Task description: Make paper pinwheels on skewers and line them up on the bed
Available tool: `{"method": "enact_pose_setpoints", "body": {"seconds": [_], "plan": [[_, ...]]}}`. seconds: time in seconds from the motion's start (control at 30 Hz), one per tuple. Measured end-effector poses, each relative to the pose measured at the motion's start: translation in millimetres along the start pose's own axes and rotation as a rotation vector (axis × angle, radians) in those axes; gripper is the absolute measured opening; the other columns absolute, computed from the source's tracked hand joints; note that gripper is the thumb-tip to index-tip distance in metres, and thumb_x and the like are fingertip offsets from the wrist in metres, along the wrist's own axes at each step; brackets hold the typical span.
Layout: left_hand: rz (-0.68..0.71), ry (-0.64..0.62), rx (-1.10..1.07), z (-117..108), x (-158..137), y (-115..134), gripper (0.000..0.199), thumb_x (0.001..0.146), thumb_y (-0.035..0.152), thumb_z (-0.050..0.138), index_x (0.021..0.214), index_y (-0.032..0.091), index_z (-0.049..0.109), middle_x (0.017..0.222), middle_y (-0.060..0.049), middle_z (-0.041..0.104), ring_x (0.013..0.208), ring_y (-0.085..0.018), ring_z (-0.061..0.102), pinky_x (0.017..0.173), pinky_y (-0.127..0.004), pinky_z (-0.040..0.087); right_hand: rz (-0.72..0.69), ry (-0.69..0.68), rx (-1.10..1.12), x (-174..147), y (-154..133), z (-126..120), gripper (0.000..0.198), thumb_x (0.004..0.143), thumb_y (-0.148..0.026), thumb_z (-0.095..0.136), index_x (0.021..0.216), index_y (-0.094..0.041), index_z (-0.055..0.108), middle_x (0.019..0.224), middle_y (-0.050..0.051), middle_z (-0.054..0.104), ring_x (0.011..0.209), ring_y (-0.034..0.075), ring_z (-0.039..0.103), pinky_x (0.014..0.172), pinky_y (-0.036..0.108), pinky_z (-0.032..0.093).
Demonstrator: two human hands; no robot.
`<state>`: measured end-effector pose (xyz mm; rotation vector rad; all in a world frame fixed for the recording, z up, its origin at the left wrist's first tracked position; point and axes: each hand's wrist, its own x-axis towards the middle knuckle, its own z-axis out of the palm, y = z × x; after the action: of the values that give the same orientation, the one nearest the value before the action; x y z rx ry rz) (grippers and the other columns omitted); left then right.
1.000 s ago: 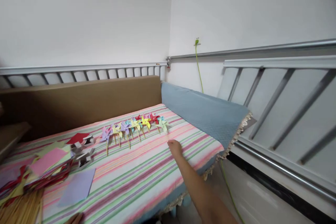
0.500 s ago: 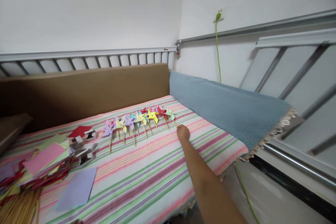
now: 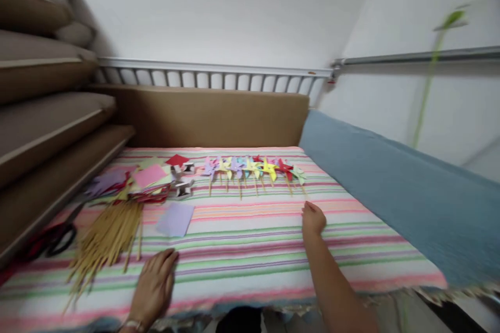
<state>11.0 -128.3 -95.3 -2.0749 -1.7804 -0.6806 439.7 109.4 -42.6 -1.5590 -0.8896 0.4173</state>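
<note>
My right hand (image 3: pixel 313 218) is closed, its fingertips at the lower end of the wooden stick of a pale green pinwheel (image 3: pixel 299 174). That pinwheel lies at the right end of a row of several paper pinwheels, with a red pinwheel (image 3: pixel 285 168) beside it and a yellow pinwheel (image 3: pixel 269 168) further left. On the striped cloth (image 3: pixel 250 265), my left hand (image 3: pixel 155 281) rests palm down with its fingers extended, holding nothing. It is nearest to a lavender paper square (image 3: pixel 176 219) and a bundle of thin wooden sticks (image 3: pixel 111 231).
Stacked coloured paper (image 3: pixel 150 179) and small white boxes (image 3: pixel 183 186) lie behind the sticks. Dark-handled scissors (image 3: pixel 62 237) are at the left, beside piled brown cushions (image 3: pixel 50 125). A brown padded board (image 3: pixel 211 119) borders the back, and a blue cover (image 3: pixel 351 151) the right.
The view has swung left, bringing the cushions, scissors and my whole left hand into sight. My right hand stays by the end of the pale green pinwheel's stick.
</note>
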Motion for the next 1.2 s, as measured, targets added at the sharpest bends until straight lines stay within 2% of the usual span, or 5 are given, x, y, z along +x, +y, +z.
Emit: {"method": "enact_pose_setpoints", "body": {"seconds": [0.27, 0.4, 0.77, 0.93, 1.2], "plan": [[-0.095, -0.051, -0.079, -17, 5, 17, 0.035, 0.080, 0.012, 0.043, 0.112, 0.017, 0.056, 0.109, -0.011, 0.060, 0.099, -0.024, 0.053, 0.090, -0.041, 0.040, 0.237, -0.625, 0.436, -212, -83, 89, 0.039, 0.059, -0.041, 0.065, 0.087, -0.015, 0.068, 0.074, 0.007, 0.069, 0.055, 0.014, 0.058, 0.046, 0.024, 0.042], [-0.100, -0.057, -0.112, -17, 5, 17, 0.036, 0.080, 0.011, 0.042, 0.113, 0.017, 0.055, 0.110, -0.011, 0.058, 0.100, -0.024, 0.052, 0.089, -0.042, 0.040, 0.361, -0.862, 0.520, -269, -110, 121, 0.030, 0.057, -0.035, 0.066, 0.080, -0.015, 0.069, 0.072, 0.007, 0.070, 0.050, 0.012, 0.057, 0.041, 0.022, 0.039], [-0.158, -0.063, -0.192, -21, 13, 13, 0.030, 0.083, 0.014, 0.043, 0.110, 0.020, 0.054, 0.104, -0.009, 0.061, 0.098, -0.022, 0.054, 0.089, -0.040, 0.042, 0.452, -0.928, 0.496, -243, -106, 109, 0.019, 0.056, -0.026, 0.064, 0.073, -0.016, 0.068, 0.064, 0.001, 0.065, 0.050, 0.010, 0.053, 0.043, 0.020, 0.036], [-0.358, 0.048, -0.155, -21, 54, 8, 0.032, 0.079, 0.021, 0.050, 0.111, 0.016, 0.051, 0.112, -0.012, 0.057, 0.107, -0.024, 0.051, 0.094, -0.040, 0.040, 0.446, -0.965, 0.497, -247, -112, 107, 0.020, 0.058, -0.027, 0.062, 0.074, -0.016, 0.067, 0.067, 0.001, 0.065, 0.050, 0.010, 0.053, 0.044, 0.020, 0.036], [-0.587, -0.118, -0.052, 7, 107, 24, 0.041, 0.070, 0.039, 0.059, 0.098, 0.009, 0.058, 0.098, -0.017, 0.061, 0.098, -0.031, 0.054, 0.087, -0.043, 0.040, 0.376, -1.022, 0.475, -257, -117, 104, 0.018, 0.058, -0.027, 0.064, 0.072, -0.017, 0.067, 0.060, -0.001, 0.063, 0.047, 0.010, 0.052, 0.042, 0.020, 0.036]]}}
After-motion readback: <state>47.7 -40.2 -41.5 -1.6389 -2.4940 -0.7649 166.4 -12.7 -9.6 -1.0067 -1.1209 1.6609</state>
